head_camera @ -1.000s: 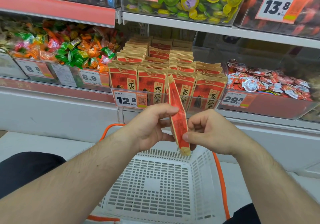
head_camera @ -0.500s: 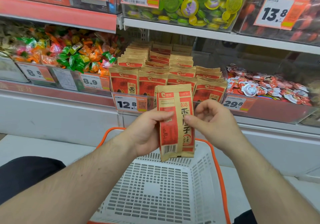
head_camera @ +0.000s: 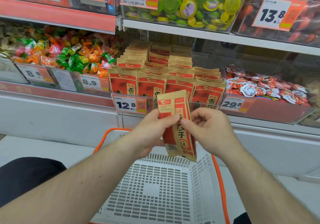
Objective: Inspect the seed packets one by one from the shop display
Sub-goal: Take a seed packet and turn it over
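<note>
Seed packet (head_camera: 176, 125) is pinched by our left hand (head_camera: 152, 130) and right hand (head_camera: 209, 130) at its edges; we should turn it slowly, keeping the print uncovered.

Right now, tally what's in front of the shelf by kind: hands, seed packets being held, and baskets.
Hands: 2 (left hand, right hand)
Held seed packet: 1
Basket: 1
Total: 4
</note>
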